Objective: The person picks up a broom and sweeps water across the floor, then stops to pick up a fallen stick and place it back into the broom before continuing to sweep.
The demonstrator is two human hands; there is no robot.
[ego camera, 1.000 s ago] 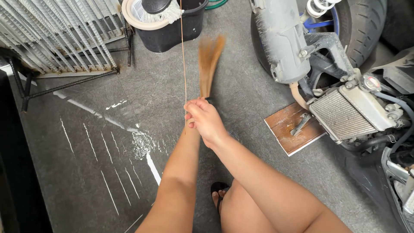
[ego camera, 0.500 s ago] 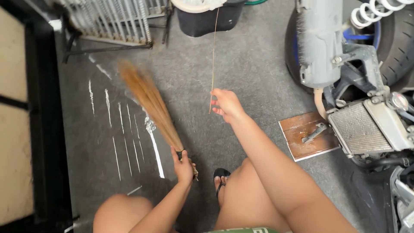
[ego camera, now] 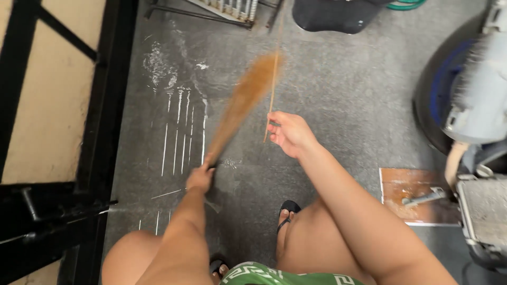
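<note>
My left hand grips the bound end of a brown stick broom, whose blurred bristles point up and to the right over the wet grey floor. My right hand pinches a single thin broom stick that runs upward toward the black bucket. The broom's bristle tips lie close to that thin stick. Both my bare knees and a black sandal show at the bottom.
A black bucket stands at the top. A motorcycle with its stand on a brown tile fills the right side. A black metal frame runs down the left, with a grille at the top. White streaks mark the floor.
The broom swung from pointing up-left to pointing up-right, toward the thin stick. The camera shifted right and down, and my left hand moved up a little.
</note>
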